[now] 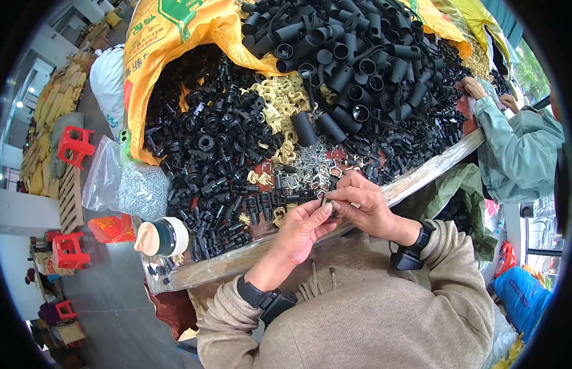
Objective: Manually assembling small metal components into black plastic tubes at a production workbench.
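Note:
My left hand (305, 229) and my right hand (364, 204) meet above the table's near edge, thumbs and fingertips pinched together. Between them is a small dark piece (324, 200), mostly covered by the fingers, so its kind cannot be made out. Just beyond the hands lies a heap of small silvery metal clips (307, 169). Cream-coloured plastic buckles (280, 98) are piled behind it. Black ring-shaped plastic parts (206, 142) spread to the left, and black tubes (341, 77) form a tall heap at the far right.
A white-and-dark lidded cup (163, 237) stands at the table's left corner, by a bag of small screws (143, 189). Yellow sacks (193, 27) rim the heaps. A co-worker's green sleeve (513, 147) reaches in at right. Red stools (75, 146) stand on the floor at left.

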### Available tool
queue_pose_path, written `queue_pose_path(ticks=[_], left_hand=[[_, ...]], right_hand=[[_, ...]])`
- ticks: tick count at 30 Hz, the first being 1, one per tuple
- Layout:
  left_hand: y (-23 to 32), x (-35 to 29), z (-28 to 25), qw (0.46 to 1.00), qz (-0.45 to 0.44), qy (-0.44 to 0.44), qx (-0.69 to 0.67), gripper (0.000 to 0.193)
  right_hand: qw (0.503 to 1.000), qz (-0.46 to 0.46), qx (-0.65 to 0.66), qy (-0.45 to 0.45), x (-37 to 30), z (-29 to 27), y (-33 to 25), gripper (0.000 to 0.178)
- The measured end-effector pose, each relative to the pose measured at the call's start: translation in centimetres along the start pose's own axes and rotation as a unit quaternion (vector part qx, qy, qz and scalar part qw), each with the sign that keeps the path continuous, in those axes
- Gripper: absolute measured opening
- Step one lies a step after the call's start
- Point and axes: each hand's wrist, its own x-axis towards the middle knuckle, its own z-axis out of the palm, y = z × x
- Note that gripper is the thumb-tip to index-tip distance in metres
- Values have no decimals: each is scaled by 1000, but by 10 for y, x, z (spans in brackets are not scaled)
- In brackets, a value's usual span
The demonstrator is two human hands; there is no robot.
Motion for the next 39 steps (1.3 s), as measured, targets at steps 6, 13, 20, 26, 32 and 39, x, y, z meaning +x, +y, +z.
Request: queue_pose_path(ticks=[6,13,20,26,32,39], left_hand=[[6,2,-12,997,51,-35,50,22],[5,0,-12,989,66,-2,130,22],[17,-5,-16,990,118,34,75,25],[25,-4,-6,994,98,27,38,27],[30,-8,2,995,78,14,55,30],[26,-13,-2,986,110,22,126,28]], right_hand=[[990,-41,-118,67,29,-8,20,27],[879,-6,-475,-26,66,-22,60,37],[987,154,25,31,58,-66,37,41],[811,225,512,171,40,-49,27,33],[803,338,479,-111,22,-30,11,37],[968,140,141,-153,28,-43,15,38]])
